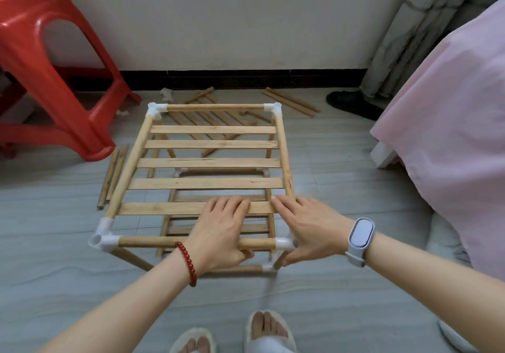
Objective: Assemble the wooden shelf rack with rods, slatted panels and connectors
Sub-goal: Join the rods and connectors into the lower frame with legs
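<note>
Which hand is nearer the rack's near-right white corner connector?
Right. The right hand wraps that connector at the corner; the left hand grips the front rod beside it.

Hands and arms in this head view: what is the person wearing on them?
Both forearms are bare, with no sleeves and no gloves. The left hand has a bracelet of round dark red beads at the wrist. The right hand has a watch at the wrist, with a long oval pale lilac face and a matching pale strap.

No text, label, brand, number or sign can be read anywhere; the wristband's face shows blank.
</note>
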